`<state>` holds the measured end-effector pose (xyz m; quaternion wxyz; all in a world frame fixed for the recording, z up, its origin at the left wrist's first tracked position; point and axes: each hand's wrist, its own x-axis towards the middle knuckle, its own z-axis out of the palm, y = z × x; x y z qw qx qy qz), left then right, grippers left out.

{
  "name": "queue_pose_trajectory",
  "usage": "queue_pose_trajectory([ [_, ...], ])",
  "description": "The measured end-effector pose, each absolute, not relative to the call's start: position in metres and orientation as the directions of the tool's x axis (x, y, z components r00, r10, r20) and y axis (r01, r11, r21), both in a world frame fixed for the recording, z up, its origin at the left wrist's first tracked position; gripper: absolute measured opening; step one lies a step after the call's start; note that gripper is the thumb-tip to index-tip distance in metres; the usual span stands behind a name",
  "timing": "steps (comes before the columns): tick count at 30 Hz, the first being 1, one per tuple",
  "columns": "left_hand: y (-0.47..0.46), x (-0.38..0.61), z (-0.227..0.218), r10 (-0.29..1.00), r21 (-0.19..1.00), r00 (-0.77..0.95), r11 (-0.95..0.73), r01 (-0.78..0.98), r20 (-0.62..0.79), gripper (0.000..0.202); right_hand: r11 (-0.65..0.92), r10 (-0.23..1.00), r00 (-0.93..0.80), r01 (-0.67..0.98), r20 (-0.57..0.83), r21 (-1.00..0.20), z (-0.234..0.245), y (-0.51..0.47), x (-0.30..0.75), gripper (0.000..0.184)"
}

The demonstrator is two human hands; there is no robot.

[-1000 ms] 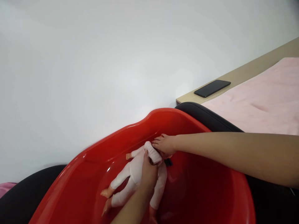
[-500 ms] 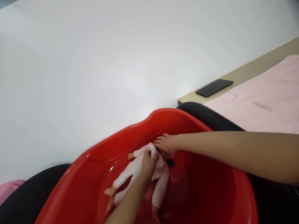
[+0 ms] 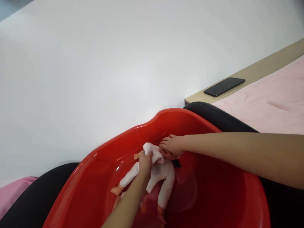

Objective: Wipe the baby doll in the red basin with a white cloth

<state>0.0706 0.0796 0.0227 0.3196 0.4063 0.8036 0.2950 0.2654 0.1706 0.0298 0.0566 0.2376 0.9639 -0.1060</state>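
Note:
A baby doll (image 3: pixel 158 171) in a pale suit lies in a red plastic tub (image 3: pixel 123 138), its limbs spread and its head at the far side. My left hand (image 3: pixel 145 162) is closed on a small white cloth (image 3: pixel 155 153) over the doll's neck and upper chest. Over the doll's head (image 3: pixel 168 155) curves my right hand (image 3: pixel 173 144), its fingers slightly apart and holding the head, with the thumb hidden. My left forearm hides part of the doll's legs.
A black phone (image 3: pixel 224 86) lies on a wooden ledge (image 3: pixel 261 69) at the right, beside a pink sheet (image 3: pixel 280 107). Black padded edges (image 3: pixel 213 115) flank the tub. Pink fabric (image 3: pixel 14 194) shows at lower left, and a white surface (image 3: pixel 95 72) stretches beyond the tub.
My left hand has shifted slightly left with the cloth, which now shows more spread out near the doll's neck. My right hand stays at the head. The whole view has shifted a little.

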Motion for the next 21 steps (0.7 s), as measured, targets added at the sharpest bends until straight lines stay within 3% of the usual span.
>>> queue_pose_trajectory([
  [5, 0.077, 0.075, 0.019, 0.849, 0.747, -0.451, 0.484, 0.456, -0.274, 0.026, 0.847, 0.431, -0.872, 0.479, -0.231, -0.229, 0.038, 0.169, 0.265, 0.072],
  [13, 0.034, 0.127, 0.018, 0.917, 0.861, -0.027, 0.384, 0.332, -0.399, 0.038, 0.827, 0.436, -0.851, 0.507, -0.293, -0.242, 0.039, 0.168, 0.264, 0.096],
  [17, 0.044, 0.107, 0.017, 0.946, 0.813, -0.106, 0.317, 0.488, -0.305, 0.029, 0.82, 0.449, -0.846, 0.518, -0.288, -0.244, 0.039, 0.17, 0.264, 0.095],
  [21, 0.071, 0.063, 0.013, 0.965, 0.629, -0.236, 0.253, 0.735, -0.112, 0.018, 0.837, 0.435, -0.854, 0.5, -0.286, -0.223, 0.042, 0.17, 0.265, 0.098],
])
